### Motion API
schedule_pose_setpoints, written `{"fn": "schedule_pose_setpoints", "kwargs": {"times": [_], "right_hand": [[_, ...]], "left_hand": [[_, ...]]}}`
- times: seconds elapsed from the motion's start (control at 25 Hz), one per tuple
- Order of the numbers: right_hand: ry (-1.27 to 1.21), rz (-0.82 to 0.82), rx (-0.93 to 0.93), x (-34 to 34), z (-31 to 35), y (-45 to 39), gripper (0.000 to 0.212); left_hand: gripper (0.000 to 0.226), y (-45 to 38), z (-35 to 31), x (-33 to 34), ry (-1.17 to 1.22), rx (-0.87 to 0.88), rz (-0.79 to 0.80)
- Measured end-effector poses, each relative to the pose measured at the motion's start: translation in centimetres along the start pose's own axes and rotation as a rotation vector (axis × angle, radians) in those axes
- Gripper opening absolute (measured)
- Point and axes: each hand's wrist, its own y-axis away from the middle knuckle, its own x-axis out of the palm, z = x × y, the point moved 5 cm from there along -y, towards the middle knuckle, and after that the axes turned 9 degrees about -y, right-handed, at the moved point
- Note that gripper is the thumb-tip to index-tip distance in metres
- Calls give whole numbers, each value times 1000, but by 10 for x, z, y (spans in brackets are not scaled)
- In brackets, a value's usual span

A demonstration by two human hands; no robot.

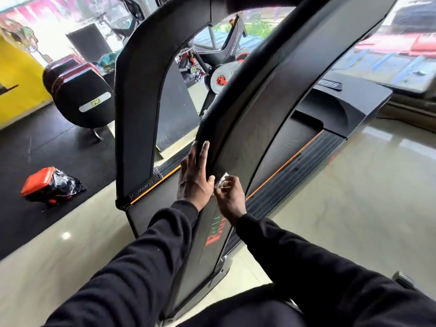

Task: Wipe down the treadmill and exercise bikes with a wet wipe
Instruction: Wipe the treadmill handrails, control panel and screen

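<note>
A black treadmill (313, 147) with orange trim fills the middle of the view. Its near upright (238, 128) curves up from the lower centre. My left hand (195, 175) lies flat against the left edge of that upright, fingers straight and pointing up. My right hand (230, 197) is just to the right of it, fingers curled, pinching a small crumpled wet wipe (223, 181) against the upright's face. An exercise bike (224, 67) with a red-centred flywheel stands behind the treadmill, partly hidden by the uprights.
The far upright (139, 102) rises on the left. A black and red rounded machine (77, 95) sits on the black floor mat (59, 147). An orange and black wrapped object (50, 185) lies on the mat. Glossy tiled floor (354, 208) lies to the right.
</note>
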Motion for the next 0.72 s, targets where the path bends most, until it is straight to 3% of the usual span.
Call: {"fn": "schedule_pose_setpoints", "kwargs": {"times": [0.16, 0.28, 0.44, 0.56, 0.72], "right_hand": [[11, 44, -102, 2, 3, 3, 30], [-3, -7, 116, -3, -4, -10, 18], [95, -23, 21, -6, -9, -14, 22], [64, -13, 142, -11, -23, -25, 24], [116, 46, 7, -19, -20, -26, 51]], "left_hand": [[103, -8, -9, -5, 23, 43, -107], [108, -16, -22, -10, -47, 95, -111], [118, -40, -41, -13, -185, 206, -109], [124, -53, -48, -7, -246, 228, -96], [122, -57, -46, 0, -269, 201, -134]]}}
